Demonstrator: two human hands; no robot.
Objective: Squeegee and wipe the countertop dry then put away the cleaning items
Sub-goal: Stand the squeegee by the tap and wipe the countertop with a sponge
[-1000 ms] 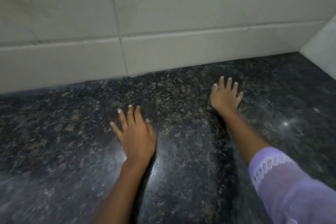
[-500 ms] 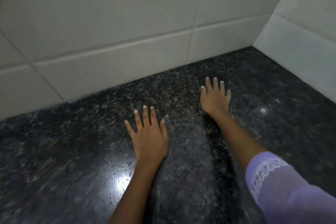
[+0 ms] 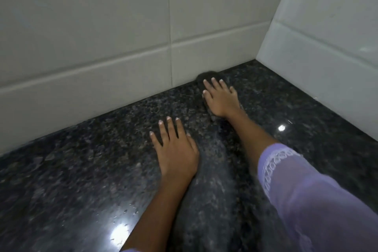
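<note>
A dark speckled granite countertop [image 3: 77, 174] fills the lower view, with a few water droplets near the glare at the front. My right hand [image 3: 222, 99] lies flat, fingers spread, pressing a dark cloth [image 3: 207, 76] onto the counter right against the back wall. Only the cloth's far edge and a strip by my palm show; the rest is under the hand. My left hand [image 3: 176, 150] rests flat on the bare counter, nearer to me and to the left, holding nothing. No squeegee is in view.
A white tiled back wall [image 3: 102, 47] meets a white tiled side wall [image 3: 327, 51] in a corner at the right. A lilac sleeve [image 3: 306, 190] covers my right forearm. Light glares off the counter [image 3: 281, 128] near the side wall.
My right hand has pushed the cloth away from me to the foot of the back wall. My left hand stayed flat on the counter. The view has swung toward the right corner.
</note>
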